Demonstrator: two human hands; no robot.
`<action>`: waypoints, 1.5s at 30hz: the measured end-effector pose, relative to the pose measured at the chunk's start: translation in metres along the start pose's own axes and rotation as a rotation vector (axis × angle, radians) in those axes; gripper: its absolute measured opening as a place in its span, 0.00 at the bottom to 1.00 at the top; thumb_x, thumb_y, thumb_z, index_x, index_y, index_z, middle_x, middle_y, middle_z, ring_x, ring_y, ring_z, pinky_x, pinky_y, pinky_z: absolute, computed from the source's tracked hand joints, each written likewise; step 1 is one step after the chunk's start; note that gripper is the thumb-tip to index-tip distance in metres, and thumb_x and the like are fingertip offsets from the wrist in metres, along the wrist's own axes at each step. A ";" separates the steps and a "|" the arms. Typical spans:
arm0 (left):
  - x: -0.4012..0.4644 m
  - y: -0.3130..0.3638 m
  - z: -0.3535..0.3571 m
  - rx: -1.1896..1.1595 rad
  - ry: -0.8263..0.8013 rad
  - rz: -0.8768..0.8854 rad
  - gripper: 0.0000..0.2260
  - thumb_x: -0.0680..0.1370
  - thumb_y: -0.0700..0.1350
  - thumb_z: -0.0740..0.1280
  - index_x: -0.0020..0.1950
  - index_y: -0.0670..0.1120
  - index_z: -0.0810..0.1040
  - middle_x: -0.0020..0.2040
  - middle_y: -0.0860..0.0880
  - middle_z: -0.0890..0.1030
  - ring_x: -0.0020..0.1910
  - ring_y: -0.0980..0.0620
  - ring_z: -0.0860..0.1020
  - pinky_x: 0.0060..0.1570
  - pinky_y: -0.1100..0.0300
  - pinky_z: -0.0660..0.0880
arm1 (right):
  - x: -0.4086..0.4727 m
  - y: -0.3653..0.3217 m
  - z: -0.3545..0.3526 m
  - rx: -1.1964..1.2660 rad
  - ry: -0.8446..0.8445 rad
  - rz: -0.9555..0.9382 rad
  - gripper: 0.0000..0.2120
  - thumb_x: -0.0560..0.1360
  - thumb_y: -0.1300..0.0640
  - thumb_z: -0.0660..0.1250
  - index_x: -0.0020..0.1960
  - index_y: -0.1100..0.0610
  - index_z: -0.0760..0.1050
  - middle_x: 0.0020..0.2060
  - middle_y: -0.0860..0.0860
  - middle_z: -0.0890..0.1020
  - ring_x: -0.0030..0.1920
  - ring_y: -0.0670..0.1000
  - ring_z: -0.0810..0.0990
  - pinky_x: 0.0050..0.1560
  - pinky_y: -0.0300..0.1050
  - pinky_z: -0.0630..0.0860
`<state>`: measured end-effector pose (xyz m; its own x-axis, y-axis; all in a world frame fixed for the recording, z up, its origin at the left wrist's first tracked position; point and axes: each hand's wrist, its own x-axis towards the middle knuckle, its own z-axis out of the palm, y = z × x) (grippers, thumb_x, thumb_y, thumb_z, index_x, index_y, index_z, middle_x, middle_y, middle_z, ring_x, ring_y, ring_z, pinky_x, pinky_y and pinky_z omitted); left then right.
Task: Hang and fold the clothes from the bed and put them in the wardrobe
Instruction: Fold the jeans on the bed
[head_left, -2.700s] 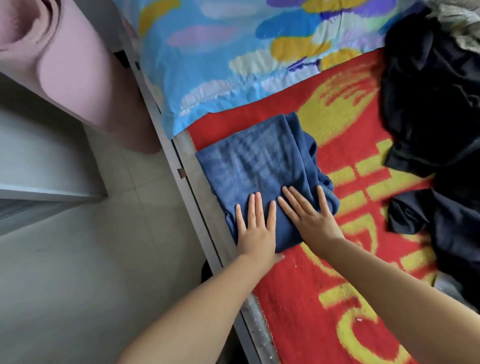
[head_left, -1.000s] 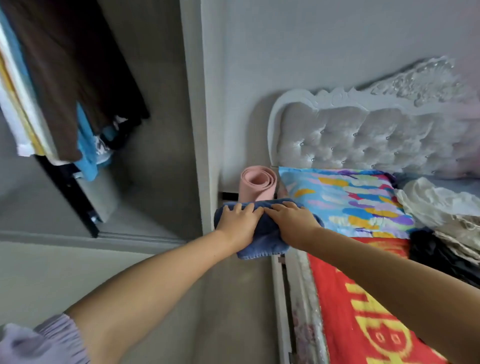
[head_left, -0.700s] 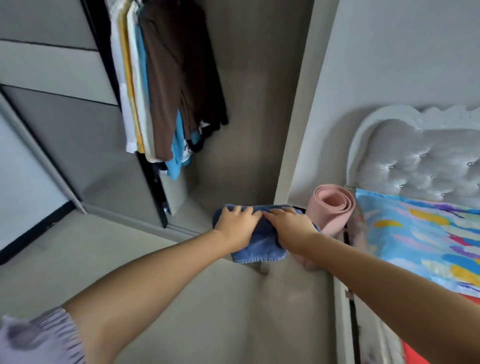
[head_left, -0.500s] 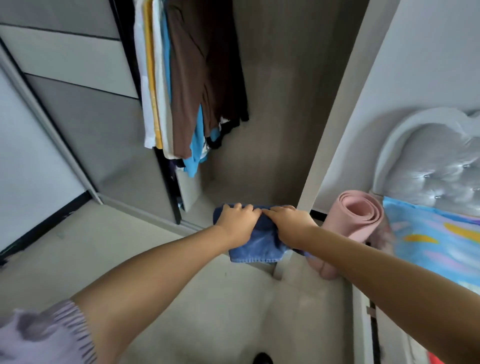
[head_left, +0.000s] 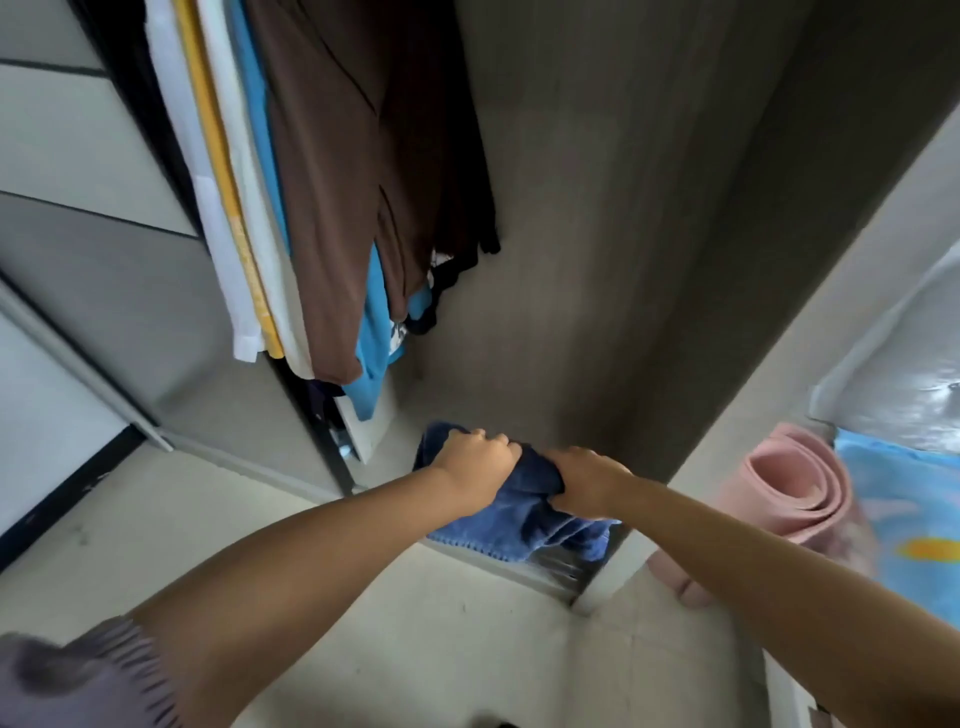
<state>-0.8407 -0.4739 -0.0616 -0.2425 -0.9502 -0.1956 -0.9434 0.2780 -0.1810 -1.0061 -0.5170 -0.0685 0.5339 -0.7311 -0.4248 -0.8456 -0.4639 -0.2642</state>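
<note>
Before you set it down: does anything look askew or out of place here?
Only slightly: the folded blue garment is bunched where the left hand and right hand grip it, so the fold looks loosened. The hanging clothes in the wardrobe look orderly.

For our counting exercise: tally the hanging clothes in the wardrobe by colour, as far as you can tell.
White hanging garments: 2
Yellow hanging garment: 1
Blue hanging garment: 1
Brown hanging garment: 1
Black hanging garment: 1
Total: 6, though overlaps may hide more.

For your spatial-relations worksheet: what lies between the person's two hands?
In the head view, only the folded blue garment lies between the left hand and the right hand; both grip it with curled fingers.
</note>
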 end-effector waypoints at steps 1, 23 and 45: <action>0.012 -0.009 0.006 -0.017 -0.007 0.004 0.17 0.78 0.37 0.61 0.67 0.46 0.69 0.61 0.47 0.75 0.60 0.43 0.75 0.51 0.50 0.72 | 0.015 0.001 -0.004 -0.010 -0.024 0.004 0.27 0.71 0.53 0.64 0.69 0.44 0.65 0.60 0.49 0.78 0.58 0.54 0.78 0.55 0.49 0.77; 0.369 -0.016 0.278 -0.149 -0.149 0.308 0.22 0.78 0.42 0.61 0.72 0.47 0.63 0.66 0.45 0.73 0.60 0.42 0.74 0.57 0.48 0.72 | 0.328 0.216 0.156 -0.123 -0.059 0.340 0.28 0.80 0.53 0.57 0.78 0.47 0.52 0.75 0.51 0.60 0.72 0.56 0.64 0.71 0.52 0.64; 0.470 0.131 0.649 -0.283 -0.127 0.383 0.32 0.82 0.40 0.55 0.77 0.47 0.35 0.78 0.46 0.36 0.76 0.39 0.36 0.70 0.34 0.38 | 0.436 0.361 0.483 -0.103 -0.051 0.647 0.34 0.82 0.61 0.52 0.77 0.45 0.34 0.76 0.53 0.33 0.75 0.66 0.37 0.75 0.61 0.47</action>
<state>-0.9316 -0.7932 -0.8029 -0.5714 -0.7575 -0.3156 -0.8203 0.5385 0.1926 -1.0800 -0.7618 -0.7673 -0.0852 -0.8550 -0.5116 -0.9898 0.0139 0.1417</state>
